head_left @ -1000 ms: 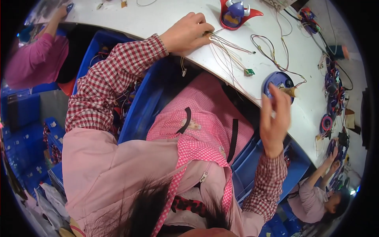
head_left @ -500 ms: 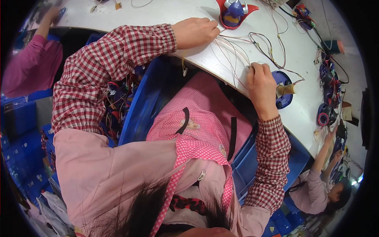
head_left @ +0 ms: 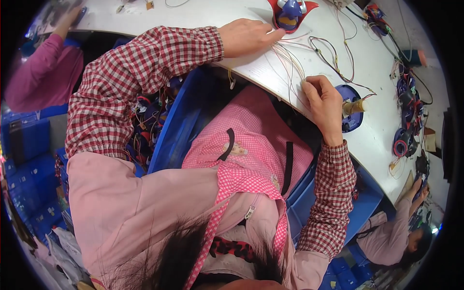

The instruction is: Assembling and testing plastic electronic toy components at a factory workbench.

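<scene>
My left hand (head_left: 247, 37) rests near the table's edge, index finger stretched forward and the other fingers curled. Thin wires (head_left: 290, 62), white, red and dark, fan out from beneath its fingertips; the thumb is hidden. They run toward my right hand (head_left: 323, 104), whose thumb and fingers are pinched together on the wire ends. Just beyond my left fingertips sits a red and blue toy figure with pale horns (head_left: 290, 13). Beside my right hand lies a round dark-blue base (head_left: 355, 123) with a tan cylindrical piece (head_left: 355, 107) on it.
On the white table (head_left: 377, 150) a dark cable (head_left: 333, 67) loops past the wires. More toy parts (head_left: 406, 108) line the right side. Blue bins (head_left: 176, 123) stand below the table edge. One co-worker (head_left: 46, 77) is at the left, another (head_left: 386, 237) at the lower right.
My left hand has shifted slightly right, and its index finger has straightened toward the toy figure. My right hand stays pinched in nearly the same place. The right co-worker's arms have moved lower.
</scene>
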Tool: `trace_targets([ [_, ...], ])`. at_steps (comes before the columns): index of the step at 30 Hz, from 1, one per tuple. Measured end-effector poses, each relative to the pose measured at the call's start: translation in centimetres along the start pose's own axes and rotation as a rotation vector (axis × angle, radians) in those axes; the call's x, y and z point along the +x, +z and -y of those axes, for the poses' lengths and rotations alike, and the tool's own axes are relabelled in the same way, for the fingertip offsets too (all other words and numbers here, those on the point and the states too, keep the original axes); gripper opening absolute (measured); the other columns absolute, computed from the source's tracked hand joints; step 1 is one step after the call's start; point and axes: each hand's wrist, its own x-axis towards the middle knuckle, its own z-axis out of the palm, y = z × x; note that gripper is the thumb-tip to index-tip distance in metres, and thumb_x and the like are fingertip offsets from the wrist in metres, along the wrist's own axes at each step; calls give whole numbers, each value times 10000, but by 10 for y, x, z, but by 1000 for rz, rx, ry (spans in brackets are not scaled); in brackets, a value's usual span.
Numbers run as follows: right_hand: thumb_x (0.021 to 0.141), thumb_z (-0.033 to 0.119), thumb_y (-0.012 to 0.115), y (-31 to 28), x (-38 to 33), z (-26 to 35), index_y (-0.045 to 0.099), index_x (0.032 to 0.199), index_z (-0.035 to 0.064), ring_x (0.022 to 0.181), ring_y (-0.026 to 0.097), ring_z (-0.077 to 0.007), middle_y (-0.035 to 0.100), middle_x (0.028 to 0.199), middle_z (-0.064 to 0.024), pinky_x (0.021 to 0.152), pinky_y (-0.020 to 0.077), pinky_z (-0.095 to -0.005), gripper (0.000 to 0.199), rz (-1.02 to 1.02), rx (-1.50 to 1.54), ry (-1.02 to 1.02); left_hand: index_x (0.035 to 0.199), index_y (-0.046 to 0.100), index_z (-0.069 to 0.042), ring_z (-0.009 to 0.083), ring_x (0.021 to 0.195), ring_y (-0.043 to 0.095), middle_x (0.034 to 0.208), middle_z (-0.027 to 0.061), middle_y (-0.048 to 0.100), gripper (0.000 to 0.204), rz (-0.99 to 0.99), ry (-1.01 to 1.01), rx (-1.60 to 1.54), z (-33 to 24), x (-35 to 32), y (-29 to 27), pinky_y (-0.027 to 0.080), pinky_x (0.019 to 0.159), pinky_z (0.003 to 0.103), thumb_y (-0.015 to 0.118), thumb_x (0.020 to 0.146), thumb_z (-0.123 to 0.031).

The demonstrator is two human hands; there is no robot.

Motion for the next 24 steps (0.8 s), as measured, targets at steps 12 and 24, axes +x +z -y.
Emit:
trace_targets([
  [12, 840, 136, 556, 5, -3, -4, 602, 905, -44, 687, 634, -266, 640, 790, -186, 643, 485, -325, 197, -91, -51, -100, 1169, 441, 24, 195, 942, 538, 1087, 127, 468, 476, -532, -982, -622, -134, -116, 38, 488, 757, 308, 678, 783, -124],
  [24, 858, 145, 573, 3, 1, -15, 620, 918, -39, 628, 589, -156, 643, 780, -100, 600, 468, -269, 199, -111, 97, -67, 968, 555, 3, 127, 705, 603, 868, 81, 606, 137, -504, -1038, -1628, -126, -119, 37, 508, 598, 222, 531, 913, -119],
])
